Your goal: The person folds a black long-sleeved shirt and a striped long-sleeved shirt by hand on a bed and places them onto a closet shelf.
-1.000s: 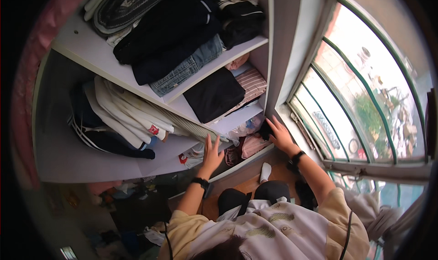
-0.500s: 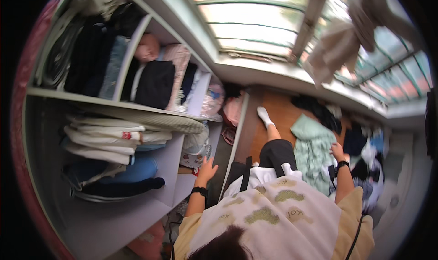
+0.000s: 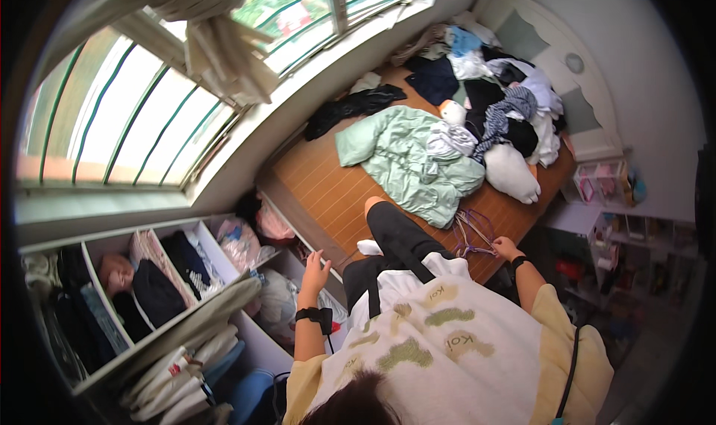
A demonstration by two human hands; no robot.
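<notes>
My left hand (image 3: 315, 273) is raised beside the wardrobe shelves, fingers apart and nothing in it. My right hand (image 3: 509, 249) reaches over the near edge of the wooden bed. Its fingertips are at a small bunch of purple and pale hangers (image 3: 473, 232); whether they touch is too small to tell. Beyond the hangers a crumpled pale green jacket (image 3: 406, 160) lies spread on the boards. A heap of mixed clothes, with a black-and-white patterned garment (image 3: 501, 119) on it, covers the bed toward the headboard. A white plush toy (image 3: 512, 173) rests at the heap's near side.
Open wardrobe shelves (image 3: 224, 305) with folded and hanging clothes stand at the left. Barred windows (image 3: 127, 111) and a knotted curtain (image 3: 220, 44) are above. A black garment (image 3: 350, 110) lies along the wall. Small shelves (image 3: 641, 231) stand at the right; one of my legs bends on the bed (image 3: 328, 194).
My view has swung right from the wardrobe to the bed. My right hand has gone from beside the green jacket to the hangers. My left hand stays open near the shelves.
</notes>
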